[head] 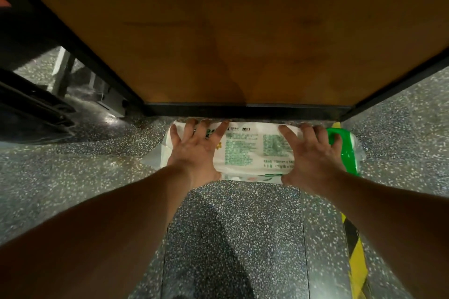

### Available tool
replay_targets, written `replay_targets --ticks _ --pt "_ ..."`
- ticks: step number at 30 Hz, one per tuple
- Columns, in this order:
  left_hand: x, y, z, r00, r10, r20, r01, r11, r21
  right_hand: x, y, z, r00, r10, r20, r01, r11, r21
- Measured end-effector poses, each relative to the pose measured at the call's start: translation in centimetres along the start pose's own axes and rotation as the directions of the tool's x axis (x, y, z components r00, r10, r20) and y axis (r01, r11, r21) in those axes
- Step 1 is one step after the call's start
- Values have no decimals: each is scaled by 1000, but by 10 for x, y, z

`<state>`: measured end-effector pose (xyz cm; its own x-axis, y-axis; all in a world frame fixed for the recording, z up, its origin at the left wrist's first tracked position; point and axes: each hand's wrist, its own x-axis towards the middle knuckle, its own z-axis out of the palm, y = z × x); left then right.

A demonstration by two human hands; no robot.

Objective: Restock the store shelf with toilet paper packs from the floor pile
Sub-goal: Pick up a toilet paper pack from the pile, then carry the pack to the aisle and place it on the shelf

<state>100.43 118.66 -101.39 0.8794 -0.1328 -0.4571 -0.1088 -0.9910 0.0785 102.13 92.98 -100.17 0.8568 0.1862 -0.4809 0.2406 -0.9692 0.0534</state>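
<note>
A white toilet paper pack (255, 150) with green print and a green plastic handle (345, 150) at its right end lies on the speckled floor, just in front of the shelf's black front edge. My left hand (196, 150) presses on its left end with fingers spread over the top. My right hand (313, 153) grips its right end, fingers curled over the far edge beside the handle. The brown wooden shelf board (218, 31) fills the upper view, seen from above.
Grey terrazzo floor (230, 238) runs under me. A yellow-and-black hazard stripe (353, 250) runs along the floor at the right. A dark metal frame or cart (36, 104) stands to the left of the shelf.
</note>
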Motion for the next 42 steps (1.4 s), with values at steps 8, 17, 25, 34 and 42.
replay_targets --ticks 8,17,25,34,42 --pt "-73 -27 -88 996 -79 -36 78 996 -32 -47 -26 -111 996 -92 -2 91 995 -28" --pt "-206 -63 -228 957 -204 -207 202 979 -32 -121 -70 -267 950 -294 -104 286 954 -87" --pt "-379 -86 -320 859 -427 -282 415 904 -104 -215 -135 -395 809 -564 -167 534 823 -194" --pt "-620 -119 -400 696 -662 -280 634 749 -195 -364 -265 -515 616 -781 -105 723 613 -317" --pt "-883 -149 -469 470 -840 -270 819 529 -221 -545 -419 -616 341 -936 -85 865 348 -361"
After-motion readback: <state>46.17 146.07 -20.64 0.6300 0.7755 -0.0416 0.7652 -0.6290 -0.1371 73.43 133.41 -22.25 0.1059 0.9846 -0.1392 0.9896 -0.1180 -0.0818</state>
